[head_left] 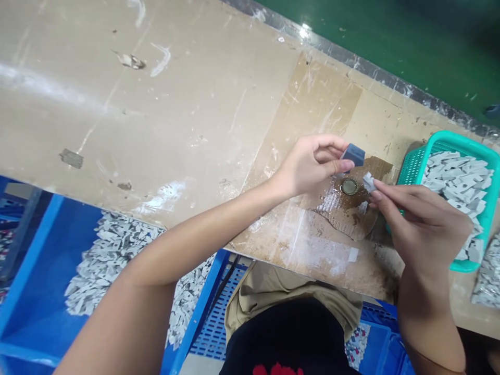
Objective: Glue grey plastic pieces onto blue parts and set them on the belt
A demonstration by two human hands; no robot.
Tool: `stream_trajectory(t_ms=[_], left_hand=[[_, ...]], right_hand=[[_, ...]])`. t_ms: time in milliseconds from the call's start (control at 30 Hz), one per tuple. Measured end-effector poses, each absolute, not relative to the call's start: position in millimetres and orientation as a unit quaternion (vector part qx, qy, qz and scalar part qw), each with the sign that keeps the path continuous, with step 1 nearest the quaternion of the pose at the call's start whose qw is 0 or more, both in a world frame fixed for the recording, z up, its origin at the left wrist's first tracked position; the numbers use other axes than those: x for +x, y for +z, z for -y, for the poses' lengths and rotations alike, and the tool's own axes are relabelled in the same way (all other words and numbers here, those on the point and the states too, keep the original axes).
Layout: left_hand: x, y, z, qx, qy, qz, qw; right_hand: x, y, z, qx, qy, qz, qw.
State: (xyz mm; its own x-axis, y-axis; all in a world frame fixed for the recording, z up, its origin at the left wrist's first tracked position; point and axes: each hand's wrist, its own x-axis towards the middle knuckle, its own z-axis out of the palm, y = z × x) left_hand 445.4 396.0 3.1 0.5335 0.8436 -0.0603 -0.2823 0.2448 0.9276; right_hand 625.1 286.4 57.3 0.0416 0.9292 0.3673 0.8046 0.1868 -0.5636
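Grey block sits pinched in the left hand, up over the worn table. Right hand pinches a small pale piece just beside it. A round metal thing lies below. The green basket of grey pieces is partly hidden.

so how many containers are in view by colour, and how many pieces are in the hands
teal basket on the table: 1
blue crates below the table edge, one at left, one under the person: 2
dark blue-grey block in left hand: 1
small pale grey piece in right hand: 1
total: 5
The loose grey pieces in the containers are too many to count.
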Motion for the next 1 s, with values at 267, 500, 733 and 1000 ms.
stream_trajectory(t_ms=[267,500,733,1000], left_hand=[[449.1,12.0,-382.0,0.482,0.322,-0.262,0.772],[448.7,17.7,-376.8,0.478,0.294,-0.255,0.788],[447.7,20.3,-372.4,0.476,0.323,-0.242,0.781],[448.9,23.8,-360.7,0.454,0.353,-0.296,0.763]], right_hand=[[630.2,57.3,-284.9,-0.577,0.1,0.646,0.49],[629.0,62.4,-281.5,-0.569,0.117,0.691,0.43],[629.7,60.9,-282.3,-0.561,0.136,0.704,0.413],[622.8,62.7,-278.0,-0.587,0.177,0.674,0.413]])
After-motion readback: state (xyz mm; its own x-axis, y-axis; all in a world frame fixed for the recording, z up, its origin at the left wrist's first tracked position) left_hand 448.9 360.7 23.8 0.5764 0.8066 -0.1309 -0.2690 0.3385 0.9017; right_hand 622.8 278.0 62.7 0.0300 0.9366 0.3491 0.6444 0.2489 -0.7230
